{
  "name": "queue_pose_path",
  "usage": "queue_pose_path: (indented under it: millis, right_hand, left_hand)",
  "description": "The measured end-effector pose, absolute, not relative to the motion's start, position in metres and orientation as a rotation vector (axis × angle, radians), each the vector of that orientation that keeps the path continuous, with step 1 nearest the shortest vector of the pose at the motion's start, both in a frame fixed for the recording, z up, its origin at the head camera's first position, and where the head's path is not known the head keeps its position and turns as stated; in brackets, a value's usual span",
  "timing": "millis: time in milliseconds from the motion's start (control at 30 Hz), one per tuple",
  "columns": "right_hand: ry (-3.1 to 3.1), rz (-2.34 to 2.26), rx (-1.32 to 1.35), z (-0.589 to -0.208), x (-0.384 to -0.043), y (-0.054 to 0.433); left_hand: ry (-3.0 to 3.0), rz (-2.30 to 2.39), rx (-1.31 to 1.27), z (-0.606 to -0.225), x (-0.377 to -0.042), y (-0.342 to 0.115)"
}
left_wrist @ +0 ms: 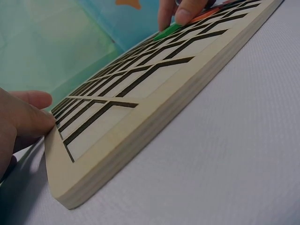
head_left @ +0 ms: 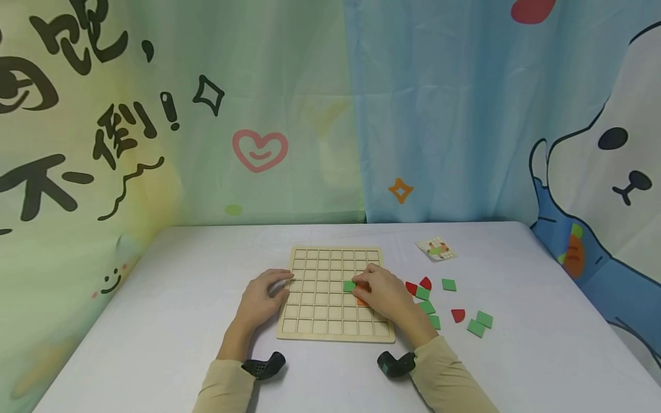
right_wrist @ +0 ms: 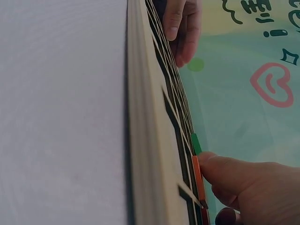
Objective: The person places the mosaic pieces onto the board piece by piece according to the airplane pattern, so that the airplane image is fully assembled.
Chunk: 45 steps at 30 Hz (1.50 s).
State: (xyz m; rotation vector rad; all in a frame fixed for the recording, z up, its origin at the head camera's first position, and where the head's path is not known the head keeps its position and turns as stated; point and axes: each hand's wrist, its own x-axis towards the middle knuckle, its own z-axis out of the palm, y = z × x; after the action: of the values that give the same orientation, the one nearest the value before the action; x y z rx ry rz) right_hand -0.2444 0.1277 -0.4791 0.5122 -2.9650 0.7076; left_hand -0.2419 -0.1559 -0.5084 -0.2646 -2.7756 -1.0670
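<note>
A pale wooden grid board lies flat on the table. My left hand rests at its left edge, fingertips touching the rim; in the left wrist view the thumb meets that edge. Over the right part of the board, my right hand pinches a green square tile between thumb and index finger. Under and beside these fingers an orange tile sits on the grid, partly covered. The right wrist view shows the orange tile beside the green one, near the right thumb.
Right of the board lie several loose green squares and red curved-edge pieces, some partly behind the right forearm. A small printed pattern card lies farther back. A printed curtain hangs behind the white table.
</note>
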Motion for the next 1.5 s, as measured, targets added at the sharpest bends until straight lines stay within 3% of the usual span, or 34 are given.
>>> queue_pose_path:
  millis: [1500]
  right_hand:
    - [-2.964,0.713,0.531,-0.4786,-0.2431,0.1274]
  left_hand:
    - [-2.765,-1.08,-0.272,-0.5089,-0.2428,-0.156]
